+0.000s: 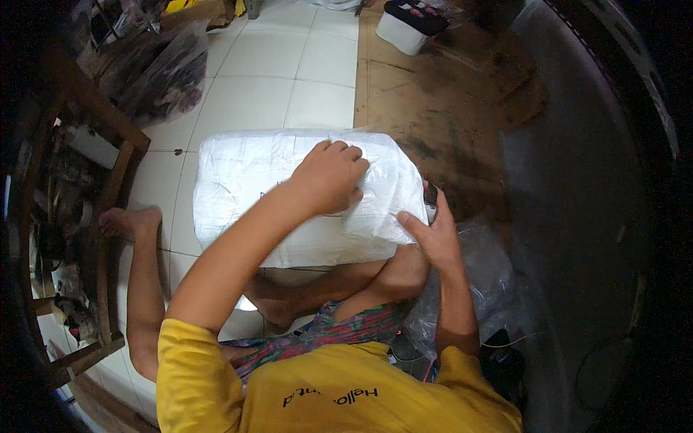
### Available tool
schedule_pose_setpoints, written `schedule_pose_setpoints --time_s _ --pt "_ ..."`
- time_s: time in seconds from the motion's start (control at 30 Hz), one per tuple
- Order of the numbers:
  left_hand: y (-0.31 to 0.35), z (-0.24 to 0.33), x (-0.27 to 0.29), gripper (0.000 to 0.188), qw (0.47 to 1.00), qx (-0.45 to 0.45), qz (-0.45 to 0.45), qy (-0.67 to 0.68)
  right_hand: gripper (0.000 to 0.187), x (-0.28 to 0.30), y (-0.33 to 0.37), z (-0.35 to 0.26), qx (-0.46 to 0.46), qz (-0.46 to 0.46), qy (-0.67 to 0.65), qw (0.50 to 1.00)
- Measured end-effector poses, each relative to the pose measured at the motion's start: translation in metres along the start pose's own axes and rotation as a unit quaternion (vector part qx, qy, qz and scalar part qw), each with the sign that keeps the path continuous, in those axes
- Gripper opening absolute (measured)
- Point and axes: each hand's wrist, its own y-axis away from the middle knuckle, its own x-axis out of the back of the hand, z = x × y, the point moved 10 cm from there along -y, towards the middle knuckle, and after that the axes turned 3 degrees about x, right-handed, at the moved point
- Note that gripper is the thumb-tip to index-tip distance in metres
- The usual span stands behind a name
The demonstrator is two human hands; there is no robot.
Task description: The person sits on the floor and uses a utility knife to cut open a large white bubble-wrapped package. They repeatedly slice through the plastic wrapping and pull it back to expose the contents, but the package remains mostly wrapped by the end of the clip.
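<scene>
White wrapped parcel, centre of frame, right end folded over. Left hand: laid on top, curled; cannot tell whether clamped. Right hand: thumb on folded corner, grip likewise impossible to tell. Small dark item just beside. Cardboard sheet, upper right; pale tiled floor, upper centre.

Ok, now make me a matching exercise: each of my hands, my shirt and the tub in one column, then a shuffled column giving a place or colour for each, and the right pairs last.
Things:
1. Left hand
2. Right hand
3. Shirt
4. Tub

Places and colours:
A. yellow
B. at the package's right end
C. white, with a black top
D. near the package's middle

Pairs: 1-D, 2-B, 3-A, 4-C
</scene>
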Motion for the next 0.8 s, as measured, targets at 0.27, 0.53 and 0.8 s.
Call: schedule_pose_setpoints --time_s 0.27,0.53,0.8 --pt "-0.018 -0.026 -0.011 0.023 0.998 0.001 -0.067 -0.018 0.042 0.010 0.014 0.074 -0.067 0.034 -0.169 0.983" --pt "0.011 0.035 0.011 0.043 0.996 -0.056 0.050 -0.050 0.035 0.006 0.016 0.095 -0.031 0.050 -0.220 0.974" --pt "0.075 0.092 -0.031 0.046 0.989 -0.023 0.128 -0.064 0.018 0.017 -0.001 0.011 0.000 0.059 -0.016 0.998"
